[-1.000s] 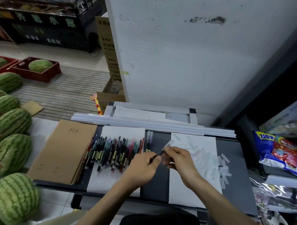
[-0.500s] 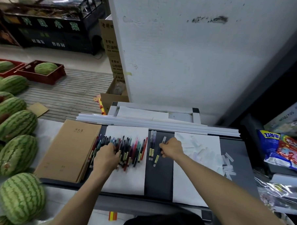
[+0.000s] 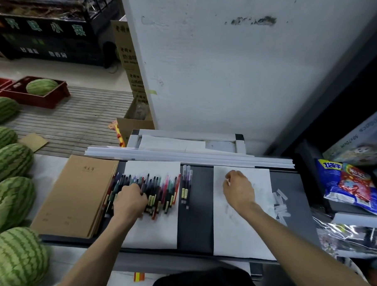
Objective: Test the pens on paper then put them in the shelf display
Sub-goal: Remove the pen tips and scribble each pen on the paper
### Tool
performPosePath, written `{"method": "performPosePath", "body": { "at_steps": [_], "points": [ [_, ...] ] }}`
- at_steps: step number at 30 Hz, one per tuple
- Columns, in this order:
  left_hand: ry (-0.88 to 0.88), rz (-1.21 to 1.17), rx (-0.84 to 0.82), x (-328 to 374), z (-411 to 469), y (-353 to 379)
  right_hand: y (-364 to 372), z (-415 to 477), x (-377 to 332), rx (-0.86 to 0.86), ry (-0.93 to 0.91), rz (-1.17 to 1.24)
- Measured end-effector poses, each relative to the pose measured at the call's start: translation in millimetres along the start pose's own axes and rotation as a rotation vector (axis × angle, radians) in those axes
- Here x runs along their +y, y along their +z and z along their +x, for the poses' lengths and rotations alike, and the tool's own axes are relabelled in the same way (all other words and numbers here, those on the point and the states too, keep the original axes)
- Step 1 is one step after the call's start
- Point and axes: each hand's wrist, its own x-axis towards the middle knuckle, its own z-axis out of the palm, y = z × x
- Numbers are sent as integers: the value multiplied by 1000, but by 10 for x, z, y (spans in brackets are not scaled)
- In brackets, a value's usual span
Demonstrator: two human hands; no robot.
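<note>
The pens (image 3: 163, 188) lie in a loose, many-coloured heap on the left sheet of paper (image 3: 155, 232), left of centre in the frame. The left hand (image 3: 130, 202) rests on the heap with its fingers curled down among them; I cannot tell whether its grip has closed on one. Just right of the heap, three more pens (image 3: 186, 187) lie side by side on the dark bench (image 3: 195, 229). Further right, the right hand (image 3: 238, 191) sits on the right sheet of paper (image 3: 239, 236), fingers curled and thumb against forefinger; whether that grip holds anything cannot be told. Paper scraps (image 3: 280, 204) lie beside that sheet, brown notebooks (image 3: 77, 194) sit left of the heap, and watermelons (image 3: 8, 163) line the left edge.
</note>
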Motion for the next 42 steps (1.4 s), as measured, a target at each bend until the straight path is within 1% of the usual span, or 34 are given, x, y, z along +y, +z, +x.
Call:
{"method": "performPosePath", "body": {
  "at_steps": [2,5,9,13,16,19,24,26,29,31,33,36,39,42],
  "points": [
    [-12,-8,-10,-5,-3,-4,-116,79,198,40,15,-61],
    [-27,-52,-3,-19,-42,-15,-189,173,361,38,60,-98],
    [-50,-148,31,-47,-108,-31,-156,250,351,-26,75,-150],
    [-17,-237,53,-52,-142,-55,-126,292,305,-21,96,-150],
    [12,-310,28,12,-181,-58,-110,327,344,-44,101,-191],
    [39,-403,1,134,-275,-50,-101,360,403,-77,155,-152],
    [112,-534,-41,369,-526,-91,-118,318,474,-63,235,-23],
    [137,-589,-78,475,-606,-145,-189,246,433,-39,247,89],
    [286,-642,-126,623,-743,-265,-380,2,202,-26,187,446],
    [404,-649,-152,693,-839,-336,-583,-278,-30,-117,134,782],
    [481,-613,-168,736,-921,-393,-790,-557,-254,-250,97,1104],
    [555,-620,-197,810,-1034,-454,-1044,-831,-507,-391,136,1440],
    [608,-610,-193,862,-1095,-499,-1196,-948,-643,-425,152,1586],
    [632,-612,-170,878,-1127,-547,-1274,-1009,-722,-381,123,1608]
  ]
}}
